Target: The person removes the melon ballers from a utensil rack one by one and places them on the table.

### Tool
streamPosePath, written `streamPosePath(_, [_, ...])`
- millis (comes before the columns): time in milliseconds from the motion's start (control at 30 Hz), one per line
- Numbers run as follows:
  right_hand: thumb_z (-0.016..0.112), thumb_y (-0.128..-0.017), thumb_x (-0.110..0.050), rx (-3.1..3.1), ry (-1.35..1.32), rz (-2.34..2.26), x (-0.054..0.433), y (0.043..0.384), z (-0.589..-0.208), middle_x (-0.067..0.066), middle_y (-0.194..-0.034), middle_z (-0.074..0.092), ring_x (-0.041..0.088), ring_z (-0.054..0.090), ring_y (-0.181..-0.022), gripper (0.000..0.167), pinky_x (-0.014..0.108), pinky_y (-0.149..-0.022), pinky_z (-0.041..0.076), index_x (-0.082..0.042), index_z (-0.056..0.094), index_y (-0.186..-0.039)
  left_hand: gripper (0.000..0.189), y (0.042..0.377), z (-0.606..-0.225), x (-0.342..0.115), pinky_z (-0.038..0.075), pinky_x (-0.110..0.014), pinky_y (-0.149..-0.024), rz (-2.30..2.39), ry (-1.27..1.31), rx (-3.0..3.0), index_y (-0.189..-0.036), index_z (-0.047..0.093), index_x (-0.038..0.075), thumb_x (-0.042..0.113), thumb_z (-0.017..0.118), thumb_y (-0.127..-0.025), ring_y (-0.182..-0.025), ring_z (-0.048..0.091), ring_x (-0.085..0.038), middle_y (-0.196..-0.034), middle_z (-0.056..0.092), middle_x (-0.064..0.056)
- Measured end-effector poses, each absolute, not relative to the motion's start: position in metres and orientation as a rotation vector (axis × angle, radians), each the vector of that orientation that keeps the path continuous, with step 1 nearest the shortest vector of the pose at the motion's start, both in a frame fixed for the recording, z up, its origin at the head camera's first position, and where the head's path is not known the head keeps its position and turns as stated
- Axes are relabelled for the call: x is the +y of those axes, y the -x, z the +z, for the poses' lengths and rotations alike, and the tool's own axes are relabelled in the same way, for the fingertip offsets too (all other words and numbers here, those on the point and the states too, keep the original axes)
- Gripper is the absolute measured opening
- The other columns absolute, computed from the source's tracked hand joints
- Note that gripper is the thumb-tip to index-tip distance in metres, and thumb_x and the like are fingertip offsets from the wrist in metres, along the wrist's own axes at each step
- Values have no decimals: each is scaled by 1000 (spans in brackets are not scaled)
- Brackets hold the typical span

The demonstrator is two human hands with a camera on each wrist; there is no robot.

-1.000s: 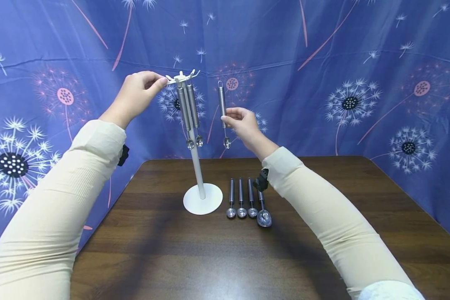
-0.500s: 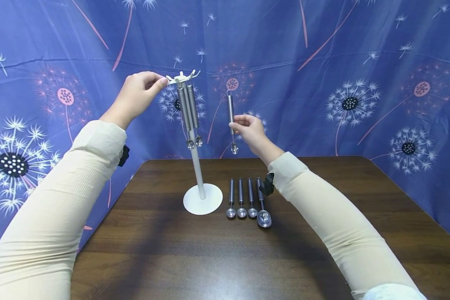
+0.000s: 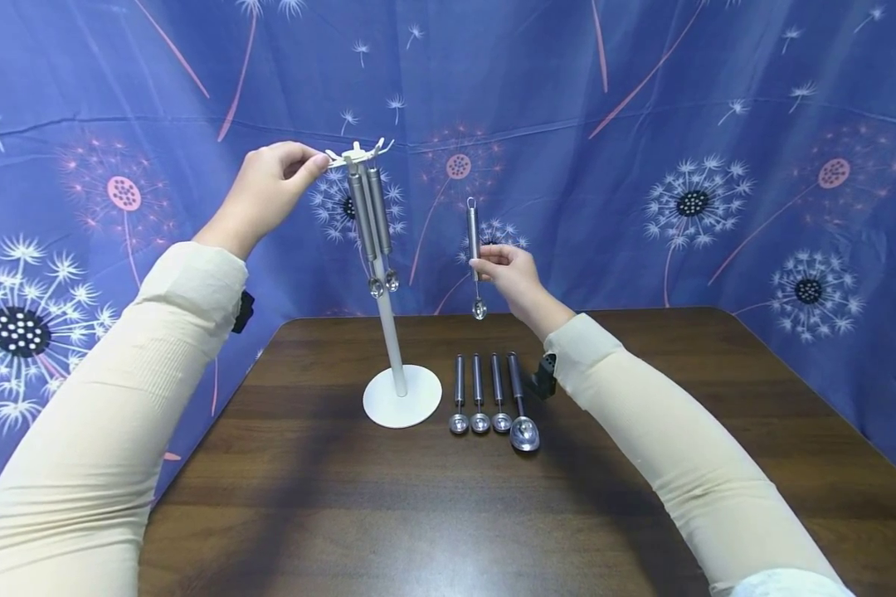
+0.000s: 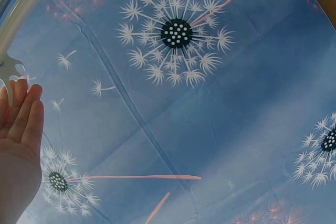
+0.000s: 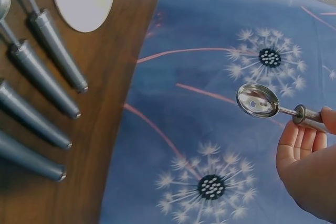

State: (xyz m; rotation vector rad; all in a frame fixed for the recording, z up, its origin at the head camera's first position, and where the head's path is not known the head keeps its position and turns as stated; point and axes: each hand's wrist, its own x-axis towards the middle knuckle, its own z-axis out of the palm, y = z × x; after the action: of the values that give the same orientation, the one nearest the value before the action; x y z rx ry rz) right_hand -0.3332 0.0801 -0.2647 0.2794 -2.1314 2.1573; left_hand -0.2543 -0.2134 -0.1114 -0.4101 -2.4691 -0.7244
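Note:
My left hand point(image 3: 265, 191) pinches one arm of the hook ring atop a white stand point(image 3: 390, 332). Two steel-handled melon ballers point(image 3: 362, 214) hang from that ring, bowls down. To the right of the stand, my right hand point(image 3: 521, 280) holds another melon baller point(image 3: 473, 225) upright by its handle, loop at the top. Its bowl point(image 5: 257, 100) has a small hole, seen in the right wrist view. On the table below lie three melon ballers point(image 3: 479, 390) side by side, with a larger oval scoop point(image 3: 524, 434) at their right end.
The brown wooden table point(image 3: 328, 514) carries the stand's round white base point(image 3: 377, 406). Behind it hangs a blue curtain point(image 3: 552, 99) with a dandelion print. Each wrist wears a small black camera.
My right hand has moved right and down, carrying the melon baller away from the stand. The left hand keeps its grip on the hook ring.

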Motion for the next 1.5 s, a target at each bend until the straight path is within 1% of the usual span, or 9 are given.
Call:
streamPosePath(200, [65, -91, -5, -2184, -221, 2148, 93, 334, -280, -3, -91, 58, 5, 59, -81, 37, 31, -93, 54, 6, 56, -126, 46, 255, -113, -213, 42, -43, -99, -712, 414, -2463, -121, 64, 1, 39, 47, -102, -107, 53, -26, -122, 61, -18])
streamPosePath(433, [65, -92, -10, -2281, -157, 2084, 105, 334, -293, 0, -99, 60, 5, 60, -82, 39, 33, -95, 53, 3, 57, -128, 46, 254, -113, -213, 43, -42, -99, -725, 412, -2455, -120, 64, 2, 40, 47, -101, -107, 53, -24, -122, 61, -17])
streamPosePath(667, [65, -92, -8, -2349, -85, 2081, 115, 335, -301, 10, -111, 61, 7, 61, -77, 39, 37, -97, 52, 3, 57, -128, 45, 255, -113, -213, 43, -42, -99, -727, 413, -2449, -120, 64, 2, 39, 47, -101, -107, 54, -24, -122, 62, -17])
streamPosePath(733, [65, -92, -8, -2374, -72, 2068, 117, 335, -305, 9, -110, 61, 7, 60, -77, 39, 37, -97, 53, 3, 56, -128, 45, 255, -113, -213, 43, -42, -100, -732, 413, -2451, -120, 64, 2, 39, 47, -102, -108, 54, -25, -122, 62, -17])
streamPosePath(967, [65, -92, -7, -2395, -34, 2058, 126, 337, -316, 3, -97, 61, 6, 60, -73, 38, 40, -98, 51, 6, 57, -126, 46, 255, -113, -213, 43, -43, -101, -738, 418, -2456, -121, 64, 1, 40, 46, -102, -110, 55, -26, -123, 62, -18])
streamPosePath(1200, [63, -92, -6, -2406, 7, 2064, 134, 337, -325, 6, -102, 58, 7, 58, -73, 38, 41, -101, 49, 7, 55, -128, 47, 256, -113, -212, 43, -42, -100, -736, 416, -2449, -121, 64, 2, 40, 47, -101, -108, 54, -25, -123, 62, -17])
streamPosePath(1300, [63, -92, -6, -2416, 22, 2050, 136, 336, -327, 8, -104, 58, 9, 58, -76, 39, 38, -99, 51, 9, 54, -128, 46, 257, -113, -213, 43, -42, -100, -738, 425, -2446, -120, 64, 2, 40, 47, -101, -108, 54, -25, -122, 62, -17])
streamPosePath(1400, [62, -92, -6, -2433, 32, 2037, 138, 336, -330, 8, -104, 57, 10, 60, -78, 39, 31, -92, 54, 10, 54, -127, 46, 257, -114, -214, 43, -42, -101, -739, 428, -2443, -119, 64, 2, 40, 47, -102, -109, 54, -25, -122, 62, -17])
streamPosePath(1500, [62, -93, -5, -2453, 46, 2027, 141, 335, -333, 8, -102, 56, 11, 62, -78, 38, 29, -87, 56, 11, 54, -125, 45, 258, -114, -214, 43, -41, -100, -741, 429, -2437, -119, 65, 1, 39, 47, -102, -108, 54, -24, -122, 63, -17])
